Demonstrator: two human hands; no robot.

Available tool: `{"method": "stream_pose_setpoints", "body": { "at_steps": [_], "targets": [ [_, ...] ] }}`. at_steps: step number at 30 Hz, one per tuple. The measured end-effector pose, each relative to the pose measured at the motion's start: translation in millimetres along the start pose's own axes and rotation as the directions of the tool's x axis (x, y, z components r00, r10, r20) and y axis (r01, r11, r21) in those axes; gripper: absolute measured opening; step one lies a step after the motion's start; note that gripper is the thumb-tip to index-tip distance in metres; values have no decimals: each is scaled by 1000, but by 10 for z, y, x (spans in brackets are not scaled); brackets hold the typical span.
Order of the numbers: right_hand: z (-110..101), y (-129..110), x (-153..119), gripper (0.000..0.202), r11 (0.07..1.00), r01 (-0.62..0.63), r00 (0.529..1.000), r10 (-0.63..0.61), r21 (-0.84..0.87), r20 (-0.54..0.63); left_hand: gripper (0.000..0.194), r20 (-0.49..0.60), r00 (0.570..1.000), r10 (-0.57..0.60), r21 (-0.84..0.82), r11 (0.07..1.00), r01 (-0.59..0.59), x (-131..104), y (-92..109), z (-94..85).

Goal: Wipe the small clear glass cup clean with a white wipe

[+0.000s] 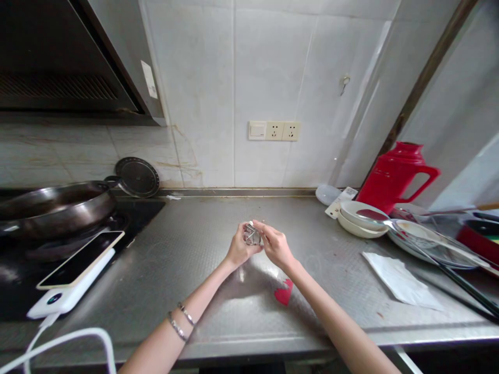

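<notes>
Between my hands, over the middle of the steel counter [202, 223], is a small clear, shiny object [251, 235] that looks like a little glass or plastic container; its exact kind cannot be made out. My left hand [238, 249] is closed around its left side and underneath. Curled over from the right, my right hand [277, 244] has its fingertips at the object's upper right edge. The fingers hide part of it. Below my right wrist a red heart-shaped piece [284, 292] lies flat on the counter, partly covered by the forearm.
On the left, a large pan [58, 208] sits on the black stove, near a phone [81, 259] and a white power bank [74, 293] with a cable. To the right stand a red thermos [393, 176], stacked bowls [362, 221], plates with utensils, and a white tissue [401, 280].
</notes>
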State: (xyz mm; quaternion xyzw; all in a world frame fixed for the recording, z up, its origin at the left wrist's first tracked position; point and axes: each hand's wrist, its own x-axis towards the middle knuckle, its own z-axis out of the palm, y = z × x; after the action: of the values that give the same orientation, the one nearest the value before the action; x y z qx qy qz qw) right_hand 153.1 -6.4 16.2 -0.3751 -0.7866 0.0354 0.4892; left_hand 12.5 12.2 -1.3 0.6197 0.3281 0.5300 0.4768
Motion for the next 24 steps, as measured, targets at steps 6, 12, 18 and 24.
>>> {"method": "stream_pose_setpoints", "body": {
  "at_steps": [6, 12, 18, 24],
  "targets": [
    [-62, -58, -43, 49, 975, 205, 979, -203, -82, 30, 62, -26, 998, 49, 58, 997, -48, 28, 7, -20],
    [-61, -92, 213, 31, 995, -100, 995, 100, -5, -9, 70, -14, 993, 121, 161, 980, -117, 60, 39, -105],
    [25, -134, 302, 30, 975, -202, 979, 199, -87, -43, 75, 3, 987, 160, 200, 967, -157, 85, 50, -143],
    [121, -184, 96, 53, 948, 164, 983, -180, -271, -33, 67, -67, 995, 80, 15, 997, -79, 114, -14, -96]
  ]
}}
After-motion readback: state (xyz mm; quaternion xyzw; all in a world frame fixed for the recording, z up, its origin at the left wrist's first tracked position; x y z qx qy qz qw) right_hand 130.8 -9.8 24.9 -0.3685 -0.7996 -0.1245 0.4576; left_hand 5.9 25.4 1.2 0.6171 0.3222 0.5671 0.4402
